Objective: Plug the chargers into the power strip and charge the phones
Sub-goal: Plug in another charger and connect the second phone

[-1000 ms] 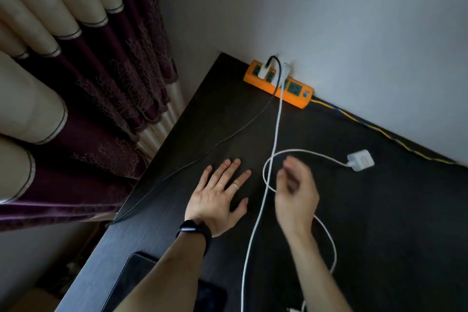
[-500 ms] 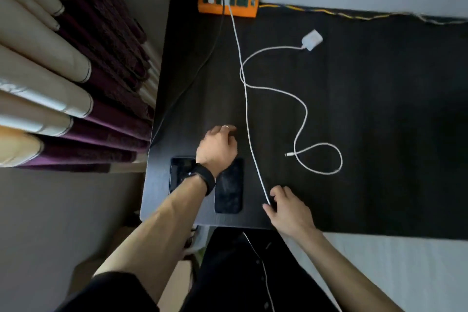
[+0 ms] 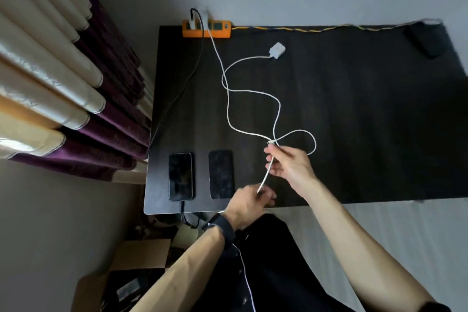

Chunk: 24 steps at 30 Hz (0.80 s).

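An orange power strip (image 3: 206,29) lies at the table's far edge with a black-cabled charger and a white charger plugged in. A second white charger (image 3: 277,50) lies loose, its cable looping across the table. Two dark phones lie at the near left corner: the left phone (image 3: 180,176) has the black cable in its bottom end, while the right phone (image 3: 221,174) has none. My right hand (image 3: 288,167) pinches white cable where the two white cables cross. My left hand (image 3: 249,201) grips the same white cable (image 3: 266,175) lower down, at the table's front edge.
The dark table (image 3: 354,121) meets a grey wall. Striped curtains (image 3: 63,83) hang close on the left. A yellow-blue cord runs along the far edge to a black object (image 3: 428,40) at the far right. A cardboard box (image 3: 141,253) sits on the floor below.
My left hand left the phones and moved right to grip the white cable at the table's front edge. My right hand rose from that edge to the cable crossing.
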Each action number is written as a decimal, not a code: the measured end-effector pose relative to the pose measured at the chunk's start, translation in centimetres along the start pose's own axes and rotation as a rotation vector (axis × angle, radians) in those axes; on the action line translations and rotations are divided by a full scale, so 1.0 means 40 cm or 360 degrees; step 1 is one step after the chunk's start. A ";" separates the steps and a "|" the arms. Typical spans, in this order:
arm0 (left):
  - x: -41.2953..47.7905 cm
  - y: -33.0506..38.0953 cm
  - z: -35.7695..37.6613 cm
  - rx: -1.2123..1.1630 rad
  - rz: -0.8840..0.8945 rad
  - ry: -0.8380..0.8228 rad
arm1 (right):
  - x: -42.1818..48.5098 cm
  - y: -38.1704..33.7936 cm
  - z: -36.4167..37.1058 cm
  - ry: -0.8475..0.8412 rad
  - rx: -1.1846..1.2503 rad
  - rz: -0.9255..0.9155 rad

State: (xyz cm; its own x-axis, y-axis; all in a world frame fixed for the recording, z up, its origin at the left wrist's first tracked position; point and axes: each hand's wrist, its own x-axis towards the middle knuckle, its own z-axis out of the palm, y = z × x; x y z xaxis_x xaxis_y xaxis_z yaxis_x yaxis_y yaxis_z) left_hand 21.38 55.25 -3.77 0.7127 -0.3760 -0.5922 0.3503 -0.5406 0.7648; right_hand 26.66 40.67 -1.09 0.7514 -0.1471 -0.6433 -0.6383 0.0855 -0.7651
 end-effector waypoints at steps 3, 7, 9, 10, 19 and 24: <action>-0.022 0.070 -0.026 -0.0616 0.0024 0.0076 | 0.005 -0.058 -0.030 0.0120 0.0060 -0.0137; -0.038 0.191 -0.089 -0.1711 -0.0062 0.0048 | -0.038 -0.042 -0.061 -0.0074 -0.0136 -0.0072; -0.032 0.249 -0.125 -0.2023 -0.0096 0.0098 | -0.095 0.011 -0.065 -0.0491 -0.0348 -0.0015; -0.028 0.278 -0.143 -0.2107 -0.0107 0.0143 | -0.128 0.038 -0.066 -0.0687 -0.0449 -0.0002; -0.056 0.256 -0.362 -0.2062 -0.0006 0.1064 | -0.178 0.208 -0.260 -0.0549 -0.0947 -0.0289; -0.119 0.049 -0.313 -0.0891 -0.0925 0.1345 | -0.180 0.166 -0.322 -0.0422 -0.1110 -0.0597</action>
State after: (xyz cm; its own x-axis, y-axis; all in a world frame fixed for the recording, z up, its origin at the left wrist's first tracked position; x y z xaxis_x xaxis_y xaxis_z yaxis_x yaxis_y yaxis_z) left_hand 26.29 65.41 3.74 0.4606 0.5534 -0.6940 0.8256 0.0201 0.5639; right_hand 14.87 29.61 -1.15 0.8936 0.1999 -0.4020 -0.2298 -0.5656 -0.7920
